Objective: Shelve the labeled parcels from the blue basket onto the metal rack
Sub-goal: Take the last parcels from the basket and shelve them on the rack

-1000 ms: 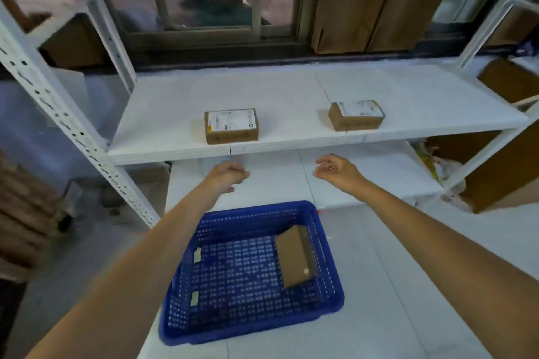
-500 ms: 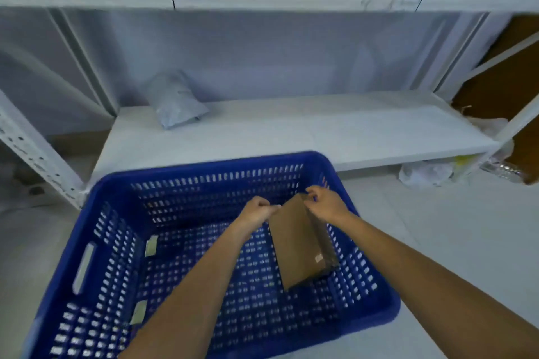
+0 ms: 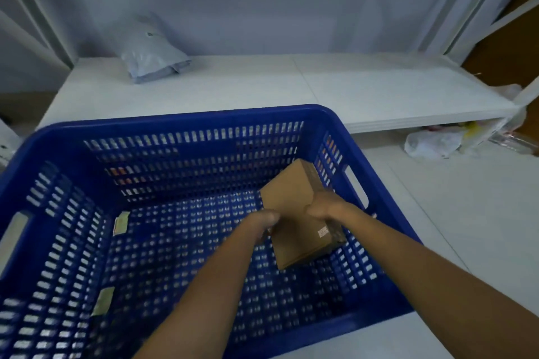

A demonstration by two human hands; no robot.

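A brown cardboard parcel (image 3: 294,207) lies tilted against the right wall inside the blue basket (image 3: 180,122). A small white sticker shows near its lower right corner. My left hand (image 3: 262,223) grips the parcel's left edge and my right hand (image 3: 325,207) grips its right side. Both forearms reach down into the basket. Behind the basket runs the white lower shelf (image 3: 364,90) of the metal rack, with a grey poly-bag parcel (image 3: 153,60) at its back left.
White rack uprights (image 3: 478,6) rise at the right and left. Crumpled plastic bags (image 3: 434,141) lie on the floor under the shelf's right end. A brown door or board (image 3: 507,46) stands at the far right. Two paper tags (image 3: 121,221) stick to the basket's left inner wall.
My view dropped from the upper shelf down to the basket. Both hands went from hovering over the basket to closing on the cardboard parcel, sliding further along its sides.
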